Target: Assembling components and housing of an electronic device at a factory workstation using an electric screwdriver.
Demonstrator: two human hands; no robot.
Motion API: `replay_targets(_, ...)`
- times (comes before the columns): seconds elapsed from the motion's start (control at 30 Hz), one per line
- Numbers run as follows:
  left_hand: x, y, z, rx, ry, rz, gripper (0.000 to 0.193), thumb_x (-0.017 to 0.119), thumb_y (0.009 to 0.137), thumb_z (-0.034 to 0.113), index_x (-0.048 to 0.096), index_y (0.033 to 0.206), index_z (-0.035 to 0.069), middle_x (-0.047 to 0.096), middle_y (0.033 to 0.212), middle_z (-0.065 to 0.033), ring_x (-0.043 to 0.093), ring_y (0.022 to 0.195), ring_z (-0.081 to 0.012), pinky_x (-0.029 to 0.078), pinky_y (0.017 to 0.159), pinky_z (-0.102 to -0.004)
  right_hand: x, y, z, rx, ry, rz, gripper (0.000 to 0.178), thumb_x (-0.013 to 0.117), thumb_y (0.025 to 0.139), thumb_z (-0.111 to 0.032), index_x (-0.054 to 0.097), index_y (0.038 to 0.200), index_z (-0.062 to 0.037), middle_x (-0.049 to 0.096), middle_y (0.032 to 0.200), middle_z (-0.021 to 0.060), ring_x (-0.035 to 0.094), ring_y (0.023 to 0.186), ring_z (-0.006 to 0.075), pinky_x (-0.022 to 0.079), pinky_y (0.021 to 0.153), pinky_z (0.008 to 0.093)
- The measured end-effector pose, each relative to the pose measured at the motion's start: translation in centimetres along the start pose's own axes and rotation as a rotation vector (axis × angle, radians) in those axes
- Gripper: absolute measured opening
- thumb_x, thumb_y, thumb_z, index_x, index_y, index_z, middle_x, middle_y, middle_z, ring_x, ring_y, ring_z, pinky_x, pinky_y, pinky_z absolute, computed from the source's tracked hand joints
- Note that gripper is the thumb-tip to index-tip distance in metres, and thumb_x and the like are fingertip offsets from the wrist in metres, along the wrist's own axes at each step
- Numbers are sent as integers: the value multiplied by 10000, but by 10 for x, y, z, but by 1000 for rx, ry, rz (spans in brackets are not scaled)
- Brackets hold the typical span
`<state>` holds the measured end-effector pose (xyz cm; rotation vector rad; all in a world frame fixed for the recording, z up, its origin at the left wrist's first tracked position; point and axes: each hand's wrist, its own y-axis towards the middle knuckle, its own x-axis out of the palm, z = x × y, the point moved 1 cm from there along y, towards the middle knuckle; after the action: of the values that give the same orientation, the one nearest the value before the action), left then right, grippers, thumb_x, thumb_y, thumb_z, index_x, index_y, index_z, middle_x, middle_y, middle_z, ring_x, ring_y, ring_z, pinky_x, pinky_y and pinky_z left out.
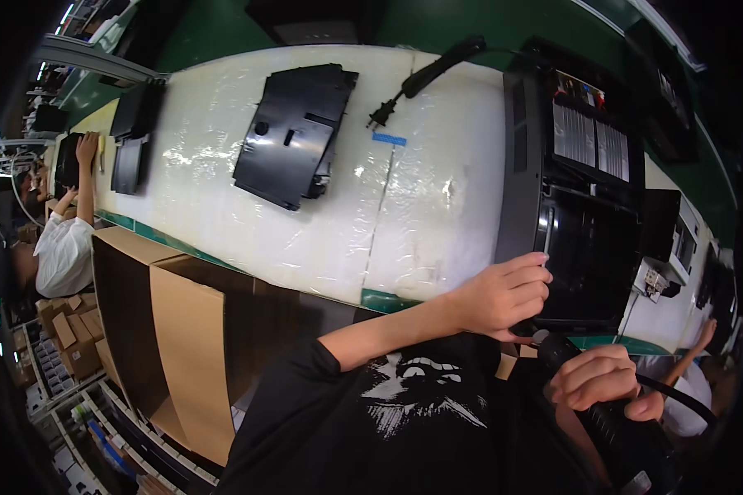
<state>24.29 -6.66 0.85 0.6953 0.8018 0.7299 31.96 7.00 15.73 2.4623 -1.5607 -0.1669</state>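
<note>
A black appliance housing (pixel 516 190) lies on the bench to the right, with silvery finned parts and a dark hollow inside. My left hand (pixel 504 299) is closed on its near edge, fingers curled over the rim and the thumb below. In my right hand (pixel 598 381) is a black power screwdriver (pixel 557 351), gripped around the body, its nose pointing at the housing's near side close to my left thumb. The driver's tip and whatever it meets there are hidden.
A black plastic panel (pixel 293 136) lies mid-bench on white wrapped foam (pixel 198 124). A power cord with plug (pixel 384 111) rests near blue tape (pixel 390 139). An open cardboard box (pixel 190 330) stands at the near left. Co-workers' hands (pixel 87 148) show at far left and right.
</note>
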Motion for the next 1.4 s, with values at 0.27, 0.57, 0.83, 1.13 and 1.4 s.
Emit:
replay_targets(0.27, -12, 6, -3, -40, 18, -24, 335, 701, 638, 330, 528, 770, 76, 549, 870, -58, 539, 991, -266, 401, 961, -480, 36, 27, 8, -417, -189, 523, 396, 471, 910, -399, 381, 1091, -59, 601, 697, 156, 574, 498, 283, 499, 450, 378)
replay_targets(0.57, -69, 32, -55, -308, 300, 258, 386, 599, 719, 60, 574, 1102, 23, 568, 1147, -170, 503, 1125, -347, 378, 974, -432, -23, -131, -89, -762, -100, 1003, 622, 526, 883, -453, 343, 1229, 29, 410, 686, 26, 392, 454, 96, 399, 444, 192)
replay_targets(0.83, -103, 25, -194, -795, 546, -16, 542, 588, 807, 144, 420, 1293, -27, 538, 1173, -207, 565, 1001, -298, 419, 898, -347, -162, -289, 7, 17, -538, 2161, 510, 666, 784, -135, 415, 1218, -39, 570, 910, 104, 593, 749, 200, 518, 525, 358)
replay_targets(1.13, -58, 55, -84, -1136, -367, -57, 895, 594, 838, 428, 120, 1432, -45, 337, 1385, -298, 368, 1276, -360, 303, 1047, -403, -189, -309, 139, 598, -816, 2137, 556, 560, 880, -267, 409, 1318, 39, 538, 1212, 227, 548, 1068, 318, 396, 934, 349)
replay_targets(1.4, -45, 49, -68, -1013, -151, -224, 939, 567, 758, 329, 31, 1434, -43, 20, 1442, -355, -5, 1383, -425, 84, 1123, -431, -59, -180, 142, 136, -1132, 1757, 473, 275, 999, -263, 488, 1236, 85, 515, 1274, 208, 471, 1208, 309, 323, 1045, 393)
